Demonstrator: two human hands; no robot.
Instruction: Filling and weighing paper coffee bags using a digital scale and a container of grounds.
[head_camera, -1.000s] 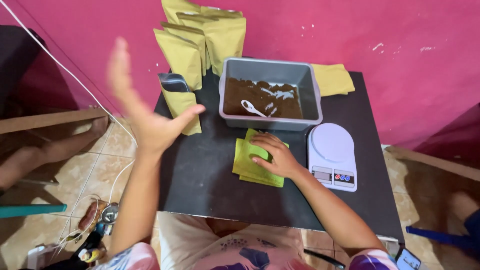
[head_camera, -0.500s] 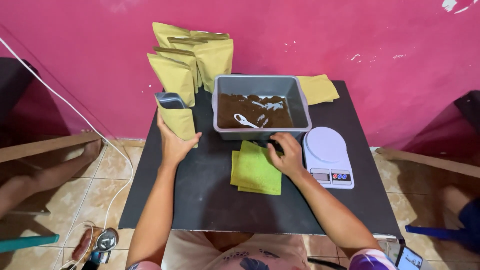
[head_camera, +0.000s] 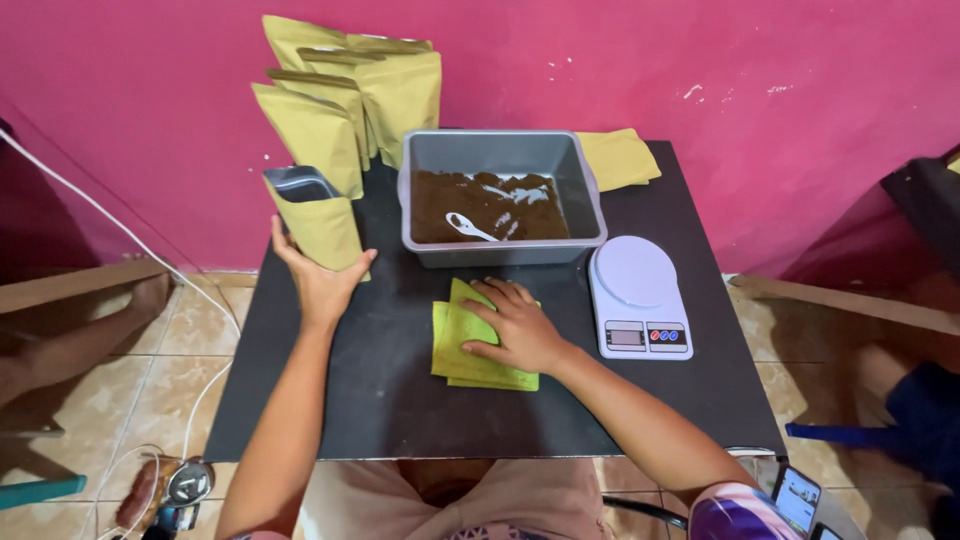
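gripping an open pouch (head_camera: 318, 220) from behind, the left hand (head_camera: 318, 280) steadies it upright; the right hand (head_camera: 515, 325) lies flat, unclenched, on green pouches (head_camera: 460, 345) below the tray (head_camera: 497, 160).

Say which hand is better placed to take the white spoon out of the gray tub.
Right, probably. The right hand rests on the green pouches just below the spoon; the left hand grips the open pouch.

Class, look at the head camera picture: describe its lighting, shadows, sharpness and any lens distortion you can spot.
Head view: soft, even light with no harsh glare; the left hand at the open pouch and the right hand on the green cloth are sharp, casting faint shadows on the black table; wide-angle lens spreads the table edges outward.
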